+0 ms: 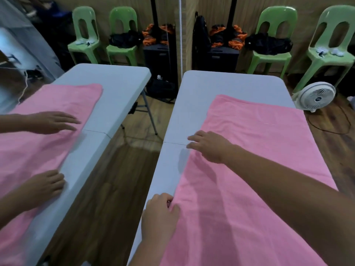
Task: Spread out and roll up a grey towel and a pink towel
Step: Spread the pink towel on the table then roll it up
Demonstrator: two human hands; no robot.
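Note:
A pink towel [255, 160] lies spread flat along a white folding table [221, 83]. My left hand [160, 214] is at the towel's near left edge, with its fingers curled around that edge. Farther along the same edge, my right hand [209, 147] rests palm down with its fingers apart, the arm reaching across the towel from the right. No grey towel is in view.
A large mirror [57, 131] on the left repeats the table, towel and both hands. Beyond the table stand green plastic chairs [272, 45] with dark bags, a black speaker [222, 58] and a white floor fan [317, 96]. Wooden floor runs left of the table.

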